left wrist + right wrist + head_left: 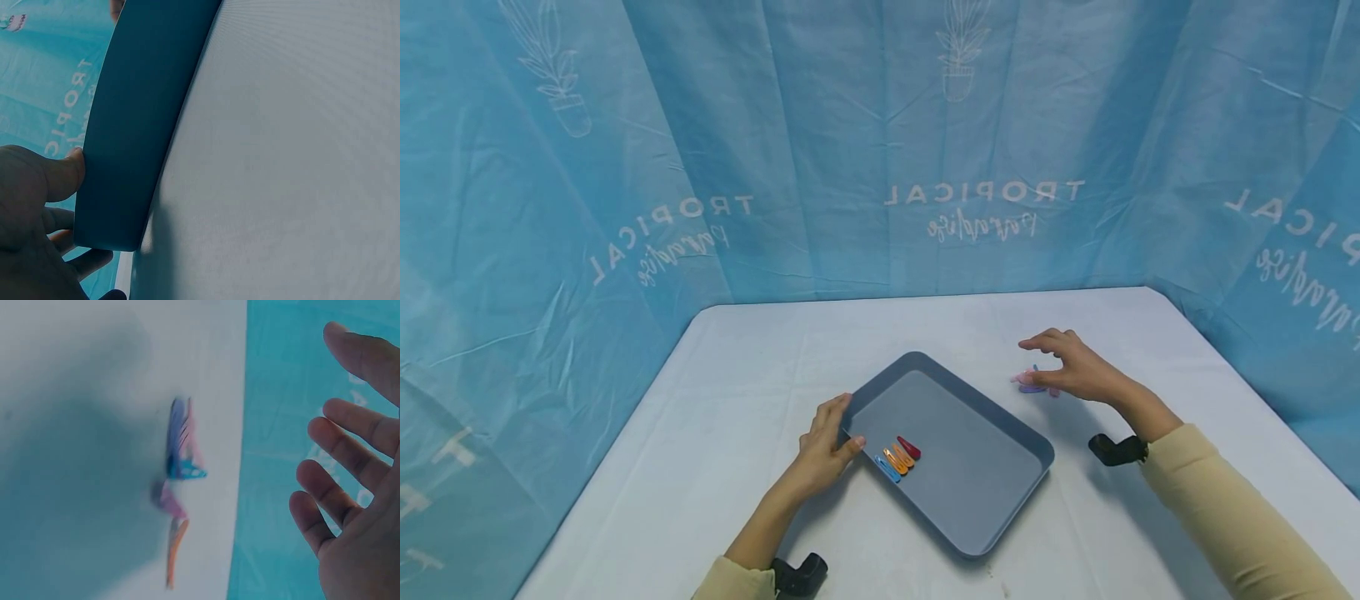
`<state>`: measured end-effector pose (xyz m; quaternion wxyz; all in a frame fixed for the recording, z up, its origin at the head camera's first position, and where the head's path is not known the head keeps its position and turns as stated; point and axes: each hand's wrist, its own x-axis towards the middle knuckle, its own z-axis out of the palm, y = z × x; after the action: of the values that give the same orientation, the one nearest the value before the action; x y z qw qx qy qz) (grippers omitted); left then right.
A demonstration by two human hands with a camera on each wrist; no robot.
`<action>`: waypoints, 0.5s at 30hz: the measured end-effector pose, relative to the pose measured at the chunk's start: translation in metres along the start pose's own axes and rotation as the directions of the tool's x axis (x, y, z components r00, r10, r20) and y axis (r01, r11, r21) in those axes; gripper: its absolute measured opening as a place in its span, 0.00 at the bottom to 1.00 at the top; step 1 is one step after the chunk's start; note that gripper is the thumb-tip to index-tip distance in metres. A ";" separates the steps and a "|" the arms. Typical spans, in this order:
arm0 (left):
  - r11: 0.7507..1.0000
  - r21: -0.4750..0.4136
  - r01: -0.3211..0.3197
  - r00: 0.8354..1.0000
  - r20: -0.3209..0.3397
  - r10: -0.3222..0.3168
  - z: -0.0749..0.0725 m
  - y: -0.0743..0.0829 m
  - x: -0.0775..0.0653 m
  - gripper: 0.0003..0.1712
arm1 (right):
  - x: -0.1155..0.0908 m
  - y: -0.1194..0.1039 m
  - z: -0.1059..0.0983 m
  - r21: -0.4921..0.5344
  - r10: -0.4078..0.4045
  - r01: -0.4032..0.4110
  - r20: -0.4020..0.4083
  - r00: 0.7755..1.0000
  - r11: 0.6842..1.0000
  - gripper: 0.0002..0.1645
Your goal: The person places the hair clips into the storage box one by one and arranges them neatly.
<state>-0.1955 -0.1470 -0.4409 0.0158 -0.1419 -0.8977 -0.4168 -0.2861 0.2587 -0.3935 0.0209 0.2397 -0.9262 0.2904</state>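
Observation:
A grey rectangular tray (970,450) lies turned at an angle on the white table. Inside, near its left wall, sit a blue snap hair clip (887,468), orange hair clips (898,459) and a red hair clip (909,447). My left hand (818,458) rests at the tray's left edge, its thumb touching the rim and its other fingers spread by the corner. Above a small pile of hair clips to the tray's right hovers my right hand (1078,367), fingers apart and holding nothing. The right wrist view shows purple (177,437), pink, blue and orange clips (177,553), somewhat blurred.
The white cloth-covered table (752,383) extends around the tray. Blue printed curtains (850,125) stand behind it and at both sides. A black wrist device (1116,450) sits on the right wrist, another (801,575) on the left.

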 end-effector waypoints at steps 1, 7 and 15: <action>1.000 0.000 0.000 1.000 0.001 0.000 0.000 0.000 0.000 0.39 | -0.001 0.003 0.000 0.001 0.014 -0.014 0.000 1.000 1.000 0.32; 1.000 0.002 -0.007 1.000 0.000 0.007 0.000 -0.001 0.000 0.39 | -0.005 0.019 0.001 -0.014 0.096 -0.096 0.014 0.995 0.995 0.32; 1.000 0.023 -0.012 1.000 -0.005 0.012 0.001 -0.001 0.000 0.39 | -0.010 0.037 0.002 -0.020 0.151 -0.150 0.031 0.988 0.988 0.34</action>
<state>-0.1956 -0.1471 -0.4421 0.0224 -0.1459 -0.9016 -0.4067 -0.2940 0.2880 -0.4168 -0.0142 0.1737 -0.9444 0.2789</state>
